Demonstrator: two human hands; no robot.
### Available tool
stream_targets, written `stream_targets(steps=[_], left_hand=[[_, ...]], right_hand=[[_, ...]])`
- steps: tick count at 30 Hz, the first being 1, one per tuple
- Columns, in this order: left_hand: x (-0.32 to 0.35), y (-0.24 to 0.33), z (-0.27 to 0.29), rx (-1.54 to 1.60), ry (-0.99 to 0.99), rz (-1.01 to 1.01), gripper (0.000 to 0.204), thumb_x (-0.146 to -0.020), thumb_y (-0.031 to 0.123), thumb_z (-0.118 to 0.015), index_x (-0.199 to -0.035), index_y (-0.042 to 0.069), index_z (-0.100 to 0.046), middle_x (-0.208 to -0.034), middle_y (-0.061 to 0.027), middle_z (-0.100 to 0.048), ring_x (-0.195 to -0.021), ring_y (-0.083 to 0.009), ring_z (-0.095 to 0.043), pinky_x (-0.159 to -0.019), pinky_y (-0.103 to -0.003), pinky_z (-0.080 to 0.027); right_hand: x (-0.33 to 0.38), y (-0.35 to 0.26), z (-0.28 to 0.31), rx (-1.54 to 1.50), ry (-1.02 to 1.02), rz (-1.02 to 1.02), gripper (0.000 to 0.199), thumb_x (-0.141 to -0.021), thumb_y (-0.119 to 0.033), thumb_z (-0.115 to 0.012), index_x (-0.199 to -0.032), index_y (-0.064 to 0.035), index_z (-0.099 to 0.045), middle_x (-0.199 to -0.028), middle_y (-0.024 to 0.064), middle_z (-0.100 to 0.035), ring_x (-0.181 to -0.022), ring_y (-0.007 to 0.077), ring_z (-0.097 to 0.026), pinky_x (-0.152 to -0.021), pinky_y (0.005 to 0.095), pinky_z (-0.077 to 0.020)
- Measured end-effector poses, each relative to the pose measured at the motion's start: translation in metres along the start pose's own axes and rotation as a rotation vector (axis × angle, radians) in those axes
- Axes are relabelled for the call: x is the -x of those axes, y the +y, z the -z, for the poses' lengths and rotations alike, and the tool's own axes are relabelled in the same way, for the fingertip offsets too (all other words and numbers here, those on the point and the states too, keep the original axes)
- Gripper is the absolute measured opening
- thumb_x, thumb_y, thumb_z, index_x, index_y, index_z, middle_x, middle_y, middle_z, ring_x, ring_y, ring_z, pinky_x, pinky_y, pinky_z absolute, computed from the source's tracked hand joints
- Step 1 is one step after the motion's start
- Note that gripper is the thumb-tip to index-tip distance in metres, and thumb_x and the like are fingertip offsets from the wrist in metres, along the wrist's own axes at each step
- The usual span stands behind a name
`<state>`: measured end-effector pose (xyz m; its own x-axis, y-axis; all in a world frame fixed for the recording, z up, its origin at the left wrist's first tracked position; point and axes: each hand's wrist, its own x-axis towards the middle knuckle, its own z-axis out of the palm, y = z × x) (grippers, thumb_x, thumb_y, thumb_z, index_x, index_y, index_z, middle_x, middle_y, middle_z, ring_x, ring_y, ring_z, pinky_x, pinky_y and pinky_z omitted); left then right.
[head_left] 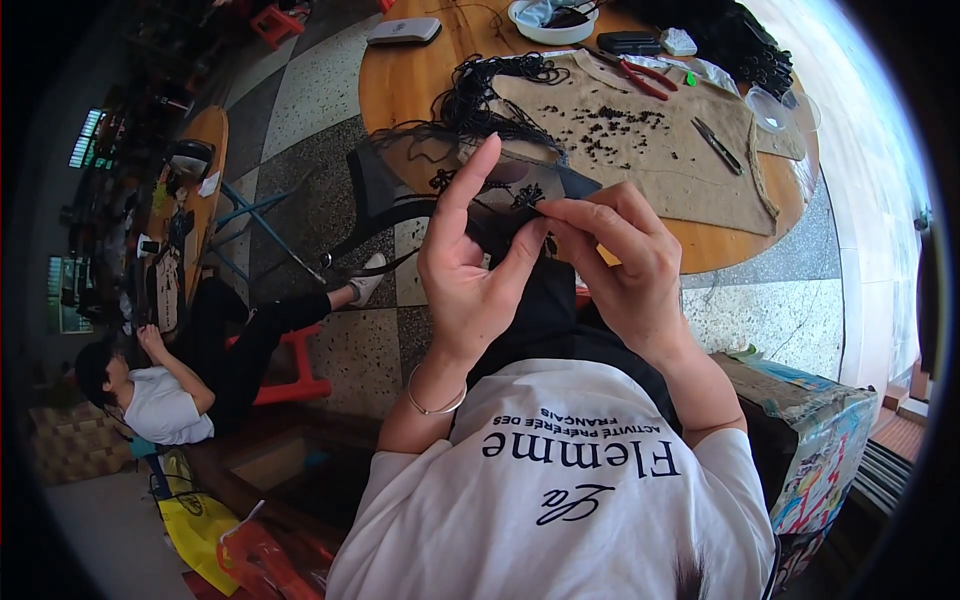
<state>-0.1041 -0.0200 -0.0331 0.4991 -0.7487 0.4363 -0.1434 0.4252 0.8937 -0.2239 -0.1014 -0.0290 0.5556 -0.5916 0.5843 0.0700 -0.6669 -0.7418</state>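
Observation:
A sheer black fabric piece point(378, 190) with black strap-like edges hangs between my hands, over the near edge of the table. My left hand point(465, 285) holds it from the left, thumb against the fabric and index finger raised; its other fingers are partly hidden. A small black looped ornament point(528, 196) sits on the fabric near my fingertips. Close to my left thumb, my right hand point(632, 262) pinches thumb and index finger together at the ornament's edge. Whatever lies in that pinch is too small to make out.
On the round wooden table point(385, 85), a beige cloth point(700, 195) carries scattered black beads point(615, 125), red-handled pliers point(648, 80) and a slim black tool point(718, 146). Tangled black cords point(480, 95) lie left. A covered box point(800, 420) stands right; another person point(165, 400) sits left.

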Motion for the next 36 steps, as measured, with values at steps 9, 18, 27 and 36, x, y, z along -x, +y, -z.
stream_targets(steps=[9,18,27,36], left_hand=[[0.001,-0.004,0.000,-0.330,-0.058,-0.099,0.069,-0.078,-0.013,-0.061,-0.138,0.000,-0.030,-0.117,-0.0145,-0.056,-0.104,-0.0185,-0.057,-0.091,-0.030,-0.047],[-0.011,0.003,0.004,0.047,-0.025,-0.076,0.071,-0.077,-0.010,-0.065,-0.139,0.004,-0.033,-0.127,-0.0126,-0.052,-0.106,-0.0181,-0.056,-0.091,-0.030,-0.047],[-0.020,0.001,-0.007,0.419,-0.144,0.043,0.081,-0.072,-0.012,-0.068,-0.141,0.008,-0.030,-0.128,-0.0120,-0.048,-0.111,-0.0193,-0.053,-0.096,-0.032,-0.044],[-0.019,-0.009,-0.006,0.388,0.007,0.042,0.063,-0.075,-0.009,-0.068,-0.131,0.003,-0.044,-0.114,-0.0060,-0.056,-0.104,-0.0126,-0.054,-0.091,-0.027,-0.046]], right_hand=[[0.000,0.002,0.000,0.037,0.047,0.013,0.021,-0.075,-0.001,-0.068,-0.095,-0.0036,-0.063,-0.078,0.0078,-0.054,-0.064,0.0209,-0.057,-0.055,0.0296,-0.0470],[-0.010,0.035,0.026,-0.510,0.320,-0.313,0.012,-0.090,-0.011,-0.058,-0.098,-0.0030,-0.060,-0.085,0.0010,-0.058,-0.073,0.0093,-0.058,-0.064,0.0219,-0.0476],[-0.013,0.041,0.008,-1.192,-0.201,-0.930,0.025,-0.089,-0.021,-0.058,-0.107,-0.0040,-0.059,-0.099,0.0035,-0.062,-0.083,0.0107,-0.059,-0.071,0.0243,-0.0481],[-0.029,0.028,0.002,-1.314,0.134,-1.060,0.026,-0.092,-0.017,-0.052,-0.112,-0.0015,-0.054,-0.103,0.0053,-0.061,-0.080,0.0098,-0.059,-0.066,0.0237,-0.0497]])
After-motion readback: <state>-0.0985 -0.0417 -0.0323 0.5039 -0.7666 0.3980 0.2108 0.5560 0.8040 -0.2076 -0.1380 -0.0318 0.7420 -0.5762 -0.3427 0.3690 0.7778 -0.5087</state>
